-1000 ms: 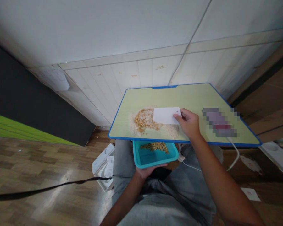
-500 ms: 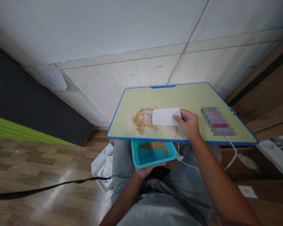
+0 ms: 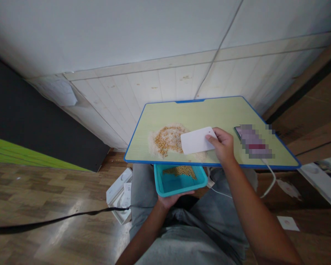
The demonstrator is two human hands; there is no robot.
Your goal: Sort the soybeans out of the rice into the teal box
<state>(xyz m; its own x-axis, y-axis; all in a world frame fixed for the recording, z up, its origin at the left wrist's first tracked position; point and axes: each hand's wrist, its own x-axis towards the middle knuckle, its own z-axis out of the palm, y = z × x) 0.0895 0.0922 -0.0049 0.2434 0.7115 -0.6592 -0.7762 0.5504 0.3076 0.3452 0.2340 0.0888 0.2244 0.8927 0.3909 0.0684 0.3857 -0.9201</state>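
Note:
My right hand (image 3: pixel 223 142) pinches the right end of a white card (image 3: pixel 197 141), thumb on top. The card is tilted over the right side of a pile of yellow soybeans (image 3: pixel 161 141) mixed with pale rice-like grains (image 3: pixel 172 132). This pile lies on the left half of a small light-green table (image 3: pixel 212 112) with a blue rim. Below the table's front edge, my left hand (image 3: pixel 171 200) supports a turquoise plastic basin (image 3: pixel 165 186) from underneath; its fingers are mostly hidden. Soybeans (image 3: pixel 182 170) lie along the far side inside the basin.
A phone (image 3: pixel 252 141), blurred out, lies on the table's right side with a white cable (image 3: pixel 273 180) hanging over the front edge. An open white box (image 3: pixel 121 198) stands on the floor at left. The wall (image 3: pixel 127 95) runs behind the table.
The white card has shifted slightly right and toward me, and has turned so its left end dips. My right hand moved with it. The basin and my left hand stay put.

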